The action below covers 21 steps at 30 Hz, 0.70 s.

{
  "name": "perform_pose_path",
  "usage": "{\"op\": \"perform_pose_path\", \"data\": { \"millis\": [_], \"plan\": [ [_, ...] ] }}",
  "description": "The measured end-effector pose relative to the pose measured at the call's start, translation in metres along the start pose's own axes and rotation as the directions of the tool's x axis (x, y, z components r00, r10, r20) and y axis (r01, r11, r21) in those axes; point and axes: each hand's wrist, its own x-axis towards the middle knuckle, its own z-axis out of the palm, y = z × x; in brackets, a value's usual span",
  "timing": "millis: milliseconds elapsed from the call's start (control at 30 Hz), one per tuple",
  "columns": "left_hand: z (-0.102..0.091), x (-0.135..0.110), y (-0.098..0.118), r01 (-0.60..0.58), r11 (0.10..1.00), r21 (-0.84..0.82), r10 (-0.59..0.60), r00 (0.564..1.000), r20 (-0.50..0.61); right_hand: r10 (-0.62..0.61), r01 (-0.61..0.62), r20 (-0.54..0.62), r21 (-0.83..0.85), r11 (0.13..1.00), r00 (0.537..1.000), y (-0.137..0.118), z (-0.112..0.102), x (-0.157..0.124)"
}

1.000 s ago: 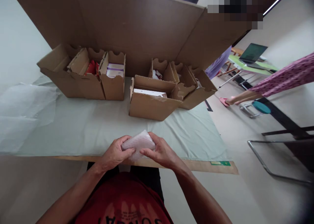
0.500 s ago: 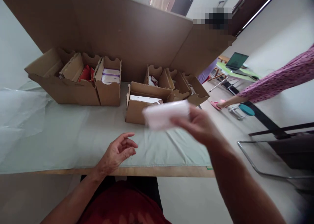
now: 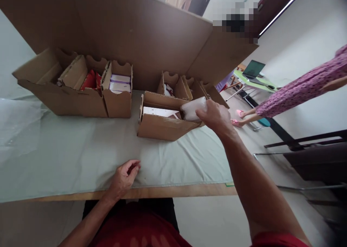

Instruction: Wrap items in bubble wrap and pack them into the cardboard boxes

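Note:
My right hand (image 3: 214, 116) is stretched out to the right end of a cardboard box (image 3: 159, 127) and grips a small packet in clear plastic wrap (image 3: 193, 108), holding it over the box's right corner. A white flat item (image 3: 159, 112) lies inside that box. My left hand (image 3: 125, 175) rests on the pale green cloth (image 3: 67, 156) near the table's front edge, fingers loosely curled with nothing in them.
More open cardboard boxes (image 3: 81, 91) with red and white packs line the back, under a tall cardboard screen (image 3: 130, 34). Clear plastic sheet (image 3: 16, 120) lies at left. At right a person in a pink patterned garment (image 3: 298, 90) stands near a laptop (image 3: 253, 69) and metal chair frames (image 3: 303, 156).
Both hands held the wrapped packet at the table's edge; my right hand carried it forward to the box, and my left hand let go and settled on the cloth.

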Motion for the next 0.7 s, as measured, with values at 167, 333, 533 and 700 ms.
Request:
{"op": "perform_pose_path", "data": {
  "millis": [167, 333, 533, 700],
  "plan": [
    [0.001, 0.000, 0.003, -0.073, 0.997, 0.041, 0.074, 0.997, -0.017, -0.091, 0.114, 0.131, -0.183, 0.977, 0.987, -0.030, -0.013, 0.007],
    [0.002, -0.001, 0.005, -0.118, 0.990, 0.080, 0.120, 0.992, -0.032, -0.159, 0.187, 0.176, -0.162, 0.969, 0.972, -0.046, -0.007, 0.028],
    [0.002, -0.002, 0.003, -0.155, 0.981, 0.114, 0.160, 0.987, -0.029, -0.109, 0.145, 0.192, -0.187, 0.972, 0.975, -0.030, -0.004, 0.036],
    [0.002, -0.001, 0.001, -0.164, 0.980, 0.116, 0.167, 0.986, -0.011, -0.155, 0.186, 0.163, -0.192, 0.964, 0.974, -0.043, -0.005, 0.017]
  ]
}}
